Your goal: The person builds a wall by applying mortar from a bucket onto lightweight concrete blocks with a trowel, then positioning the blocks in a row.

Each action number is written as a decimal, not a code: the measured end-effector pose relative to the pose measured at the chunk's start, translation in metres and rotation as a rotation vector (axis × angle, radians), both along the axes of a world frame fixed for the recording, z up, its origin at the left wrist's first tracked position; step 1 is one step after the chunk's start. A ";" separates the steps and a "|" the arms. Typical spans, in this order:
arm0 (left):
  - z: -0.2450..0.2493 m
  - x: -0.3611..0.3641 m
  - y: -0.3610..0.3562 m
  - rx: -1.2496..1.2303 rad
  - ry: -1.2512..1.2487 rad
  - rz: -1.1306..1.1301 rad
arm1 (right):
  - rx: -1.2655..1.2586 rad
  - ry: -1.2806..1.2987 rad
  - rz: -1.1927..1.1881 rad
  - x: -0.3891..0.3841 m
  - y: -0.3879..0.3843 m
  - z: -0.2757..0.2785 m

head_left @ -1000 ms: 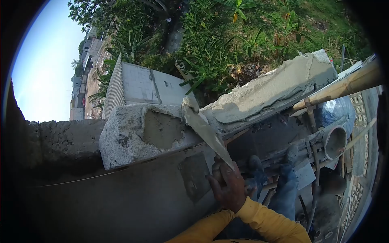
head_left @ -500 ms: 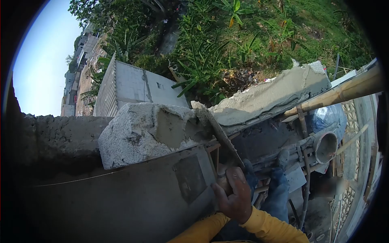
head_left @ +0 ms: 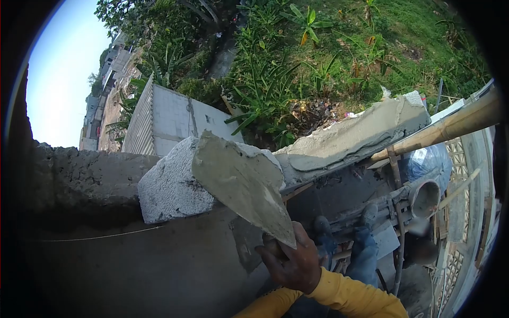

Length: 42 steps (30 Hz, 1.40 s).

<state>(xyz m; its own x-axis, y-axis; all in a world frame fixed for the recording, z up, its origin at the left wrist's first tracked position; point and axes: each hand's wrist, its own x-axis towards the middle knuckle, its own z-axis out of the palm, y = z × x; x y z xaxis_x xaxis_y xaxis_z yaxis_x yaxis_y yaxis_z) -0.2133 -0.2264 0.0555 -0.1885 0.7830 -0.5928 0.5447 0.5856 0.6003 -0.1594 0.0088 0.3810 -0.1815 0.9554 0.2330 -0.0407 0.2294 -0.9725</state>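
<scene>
My right hand [head_left: 294, 259] is closed around the handle of a trowel [head_left: 241, 185]. The trowel's broad blade is smeared with grey mortar and tilts up and to the left, its flat face toward me. Behind the blade sits a rough whitish block [head_left: 172, 185] on the wall; the blade hides part of its mortared side. A yellow left sleeve [head_left: 270, 303] reaches in beneath my right wrist, and my left hand is hidden behind the right.
A mortar-coated block course [head_left: 360, 135] runs to the right, beside a bamboo pole [head_left: 456, 119]. A string [head_left: 106, 237] stretches along the wall at left. Below are my feet on scaffolding, a bucket [head_left: 425, 199] and a plastic-wrapped bundle [head_left: 430, 161]. Beyond the wall stands a shed [head_left: 175, 114].
My right hand has shifted slightly left and down. The trowel has swung left and turned from edge-on to flat toward me, now covering the block's mortared side.
</scene>
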 end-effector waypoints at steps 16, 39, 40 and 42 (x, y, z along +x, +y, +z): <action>-0.013 -0.007 -0.015 0.047 0.127 -0.064 | -0.126 -0.015 -0.150 -0.035 -0.035 -0.032; 0.015 -0.007 0.009 -0.108 -0.009 -0.074 | -0.242 -0.265 -0.092 0.003 -0.063 -0.028; 0.017 -0.006 0.010 -0.118 -0.023 -0.085 | -0.232 -0.273 -0.073 0.012 -0.074 -0.032; 0.009 0.000 -0.001 -0.039 0.036 -0.106 | -0.238 -0.269 -0.040 0.033 -0.090 -0.044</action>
